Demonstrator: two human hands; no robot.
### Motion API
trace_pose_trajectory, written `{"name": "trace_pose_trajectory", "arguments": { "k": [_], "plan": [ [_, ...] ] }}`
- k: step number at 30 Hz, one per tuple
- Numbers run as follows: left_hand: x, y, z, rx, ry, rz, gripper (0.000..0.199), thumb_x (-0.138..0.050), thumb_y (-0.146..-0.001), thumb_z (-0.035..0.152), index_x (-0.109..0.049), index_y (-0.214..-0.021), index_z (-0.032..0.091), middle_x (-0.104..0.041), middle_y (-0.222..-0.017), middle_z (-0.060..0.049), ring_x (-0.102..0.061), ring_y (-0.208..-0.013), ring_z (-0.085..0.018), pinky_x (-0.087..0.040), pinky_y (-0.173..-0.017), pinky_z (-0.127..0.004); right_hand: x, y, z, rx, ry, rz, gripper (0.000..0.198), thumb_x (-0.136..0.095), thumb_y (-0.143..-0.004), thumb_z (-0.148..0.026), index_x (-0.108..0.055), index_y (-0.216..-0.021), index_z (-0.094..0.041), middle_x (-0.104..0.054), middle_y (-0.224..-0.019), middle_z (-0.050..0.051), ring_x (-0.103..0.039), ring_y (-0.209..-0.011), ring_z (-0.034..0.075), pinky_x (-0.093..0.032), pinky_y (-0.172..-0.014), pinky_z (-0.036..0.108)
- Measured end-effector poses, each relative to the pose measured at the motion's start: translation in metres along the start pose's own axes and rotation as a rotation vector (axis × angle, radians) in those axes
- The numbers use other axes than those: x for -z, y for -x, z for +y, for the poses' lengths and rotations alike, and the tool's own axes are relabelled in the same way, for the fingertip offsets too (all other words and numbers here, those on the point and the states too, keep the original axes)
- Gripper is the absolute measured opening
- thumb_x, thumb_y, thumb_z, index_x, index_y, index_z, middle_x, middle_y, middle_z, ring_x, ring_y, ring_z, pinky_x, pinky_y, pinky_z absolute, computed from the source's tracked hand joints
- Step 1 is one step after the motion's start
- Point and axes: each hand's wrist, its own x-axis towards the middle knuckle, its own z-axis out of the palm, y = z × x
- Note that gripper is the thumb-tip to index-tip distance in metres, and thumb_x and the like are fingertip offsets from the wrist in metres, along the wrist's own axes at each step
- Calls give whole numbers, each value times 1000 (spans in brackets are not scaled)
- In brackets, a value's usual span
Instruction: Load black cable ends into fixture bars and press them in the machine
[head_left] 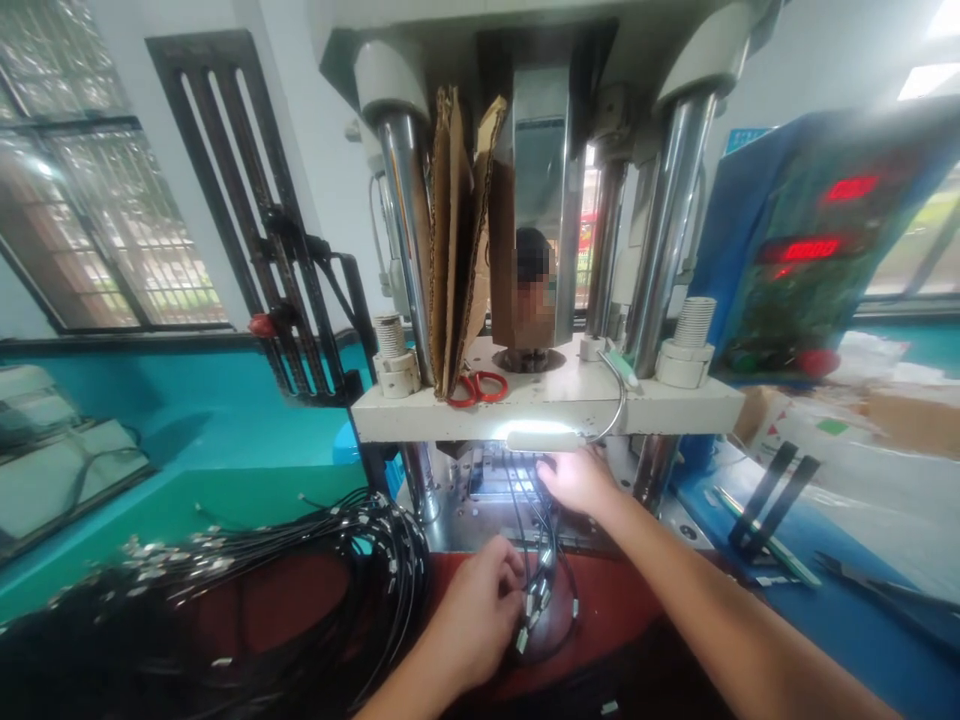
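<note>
My left hand [480,605] is curled at the lower middle, its fingers closed against a small bunch of black cables [541,575] with metal connector ends. Where exactly the fingers grip is partly hidden. My right hand [581,480] reaches beneath the white press plate [645,408], fingers bent together at the upper part of these cables. What lies between its fingertips is too small to make out. Behind it, the cables run up to a brightly lit metal mould [487,485] on the press bed. A small lamp [544,440] shines over that spot.
A large heap of black cables [390,545] lies at left, by a green tray [247,490]. Red-handled scissors [480,388] and cardboard sheets [457,230] rest on the press plate. Steel columns [671,230] flank it. Right stand a blue control box [810,230] and pliers [877,580].
</note>
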Motion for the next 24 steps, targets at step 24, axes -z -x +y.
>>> {"name": "trace_pose_trajectory", "arguments": {
  "k": [24],
  "plan": [
    [3,4,0,-22,-94,34,9,-45,-83,17,-52,-88,20,-61,-80,-1,-57,-75,-15,-39,-66,-24,-17,-18,-11,43,-136,106,27,-56,-91,-33,-60,-111,-16,-60,-117,8,-59,-102,22,-47,-88,44]
  ]
}}
